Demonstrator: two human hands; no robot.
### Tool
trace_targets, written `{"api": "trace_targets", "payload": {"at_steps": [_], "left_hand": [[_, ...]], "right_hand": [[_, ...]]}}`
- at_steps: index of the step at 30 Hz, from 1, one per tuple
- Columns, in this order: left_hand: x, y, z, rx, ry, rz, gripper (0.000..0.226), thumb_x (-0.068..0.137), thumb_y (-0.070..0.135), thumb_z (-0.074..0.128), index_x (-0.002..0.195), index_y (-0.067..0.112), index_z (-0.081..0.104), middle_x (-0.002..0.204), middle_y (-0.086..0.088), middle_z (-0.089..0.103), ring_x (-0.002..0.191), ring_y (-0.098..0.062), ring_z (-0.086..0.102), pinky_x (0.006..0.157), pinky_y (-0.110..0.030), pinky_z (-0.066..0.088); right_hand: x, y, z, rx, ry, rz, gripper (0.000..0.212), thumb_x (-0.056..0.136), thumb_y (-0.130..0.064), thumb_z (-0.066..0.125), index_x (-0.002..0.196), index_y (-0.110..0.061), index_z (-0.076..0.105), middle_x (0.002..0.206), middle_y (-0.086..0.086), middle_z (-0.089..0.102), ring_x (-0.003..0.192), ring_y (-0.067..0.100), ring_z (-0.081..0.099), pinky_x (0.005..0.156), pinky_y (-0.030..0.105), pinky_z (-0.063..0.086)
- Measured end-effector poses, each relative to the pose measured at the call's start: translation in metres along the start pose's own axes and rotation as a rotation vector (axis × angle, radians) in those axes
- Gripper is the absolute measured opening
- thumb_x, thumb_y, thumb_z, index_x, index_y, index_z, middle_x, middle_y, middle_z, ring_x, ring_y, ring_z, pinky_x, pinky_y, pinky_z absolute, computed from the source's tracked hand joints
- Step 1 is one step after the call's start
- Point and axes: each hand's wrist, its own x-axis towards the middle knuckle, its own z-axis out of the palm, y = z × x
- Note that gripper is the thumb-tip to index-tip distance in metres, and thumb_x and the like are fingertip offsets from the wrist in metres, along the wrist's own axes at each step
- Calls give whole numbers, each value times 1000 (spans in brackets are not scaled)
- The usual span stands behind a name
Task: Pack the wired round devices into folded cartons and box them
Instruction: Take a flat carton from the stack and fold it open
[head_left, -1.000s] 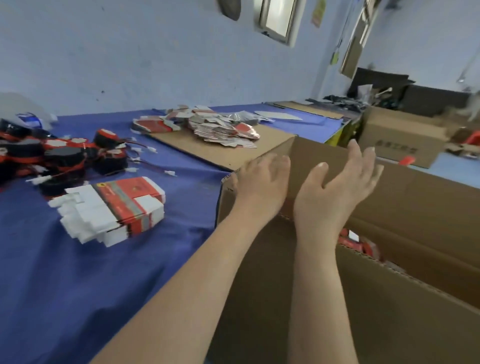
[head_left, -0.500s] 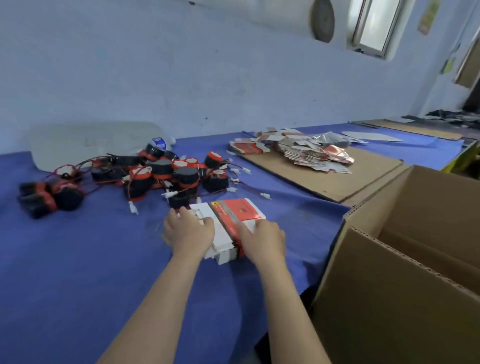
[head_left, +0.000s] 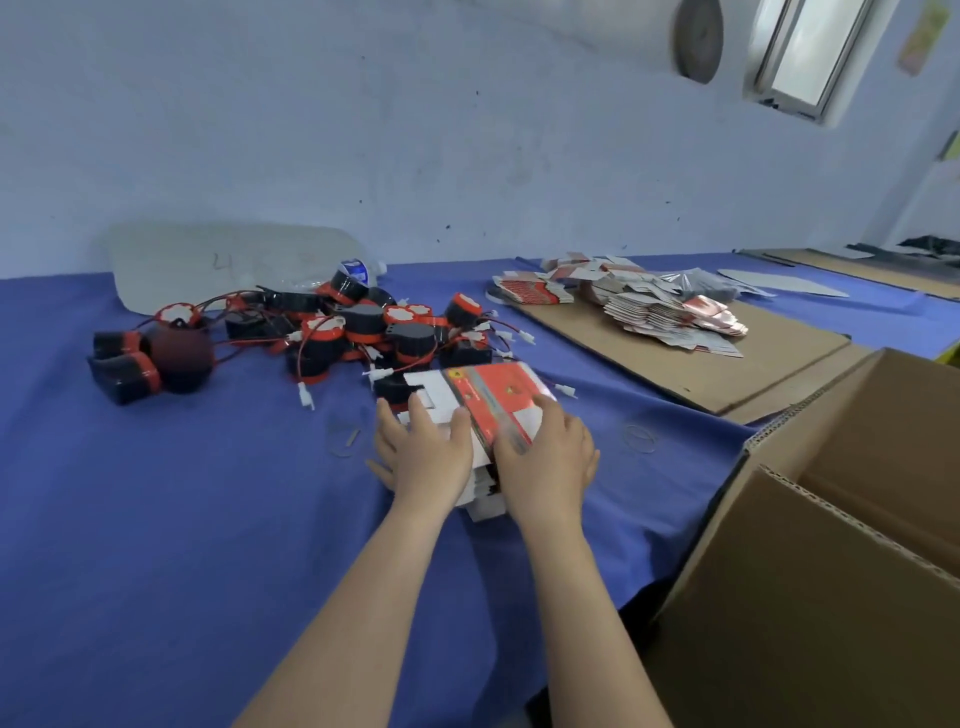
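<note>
A stack of flat red-and-white cartons (head_left: 488, 387) lies on the blue table cloth (head_left: 156, 519) in front of me. My left hand (head_left: 423, 452) lies on its white flaps with fingers spread. My right hand (head_left: 545, 454) lies flat on the red printed side, right beside the left. Just behind the stack sits a tangled pile of black-and-red round devices (head_left: 358, 325) with red wires and white plugs. A large open cardboard box (head_left: 831, 571) stands at the table's right edge.
More flat cartons (head_left: 670, 314) are heaped on a cardboard sheet (head_left: 727, 374) at the back right. Two more devices (head_left: 130, 364) lie apart at the left. A clear plastic bag (head_left: 218, 265) leans on the wall. Rubber bands (head_left: 640, 437) lie on the cloth.
A second ago both hands were at the big box's rim. They came left to the carton stack and now lie on top of it, nearer to me than half a second ago.
</note>
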Motion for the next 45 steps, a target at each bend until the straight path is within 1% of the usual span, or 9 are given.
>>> {"api": "trace_targets", "payload": {"at_steps": [5, 11, 17, 22, 25, 28, 38, 41, 45], "left_hand": [[4, 11, -41, -575, 22, 402, 54, 96, 6, 45, 146, 23, 36, 142, 3, 48, 130, -13, 45, 108, -29, 37], [21, -18, -122, -199, 315, 580, 40, 92, 0, 47, 125, 21, 56, 85, 7, 59, 67, 3, 50, 62, -8, 38], [28, -84, -205, -341, 592, 461, 44, 94, 11, 56, 134, 27, 47, 115, 19, 49, 103, 11, 49, 81, -1, 36], [25, -124, -226, -717, 348, 194, 50, 80, 53, 59, 126, 33, 48, 111, 25, 63, 99, 9, 61, 74, -8, 47], [27, -136, -222, -714, 415, 169, 68, 66, 63, 55, 123, 27, 42, 122, 10, 58, 108, -1, 59, 78, -12, 48], [34, -141, -224, -716, 502, 134, 76, 74, 60, 47, 133, 17, 32, 133, -1, 48, 115, -12, 52, 84, -14, 44], [29, -152, -213, -662, 458, 216, 39, 91, -6, 38, 115, 25, 39, 120, 8, 49, 93, 13, 54, 64, -2, 42], [24, -144, -207, -708, 356, 254, 44, 90, -1, 40, 118, 32, 47, 120, 13, 52, 86, 18, 55, 62, -6, 47], [21, -142, -209, -695, 321, 274, 55, 81, 29, 46, 136, 25, 46, 135, 8, 53, 118, 0, 51, 95, -21, 44]], "right_hand": [[2, -26, 3, 356, 174, -182, 65, 90, -24, 62, 146, -20, 29, 137, 6, 37, 108, 3, 36, 74, 6, 31], [2, -83, 22, 358, 109, -317, 94, 81, -22, 72, 152, -23, 11, 155, 10, 16, 140, 20, 20, 101, 24, 26], [-17, -146, 76, 550, -173, -431, 11, 95, -18, 56, 97, -11, 64, 97, 1, 65, 93, 17, 59, 82, 25, 44], [-57, -163, 131, 680, -299, -464, 14, 96, -16, 52, 95, -29, 58, 82, -20, 62, 74, -1, 55, 61, 8, 38], [-79, -157, 154, 608, -331, -514, 43, 95, -22, 54, 130, -46, 47, 88, -30, 60, 81, -8, 59, 65, 1, 38], [-86, -155, 164, 648, -439, -510, 47, 97, -31, 51, 122, -68, 35, 98, -37, 62, 91, -11, 61, 72, 1, 41], [-89, -158, 165, 790, -478, -385, 34, 101, -34, 40, 91, -21, 70, 82, -8, 72, 81, 5, 67, 78, 28, 54], [-92, -159, 163, 753, -565, -393, 31, 98, -38, 43, 110, -20, 66, 86, -4, 70, 77, 11, 64, 74, 26, 52], [-86, -159, 152, 791, -544, -433, 45, 88, -57, 49, 131, -45, 46, 114, -15, 58, 112, 1, 46, 93, 9, 36]]}}
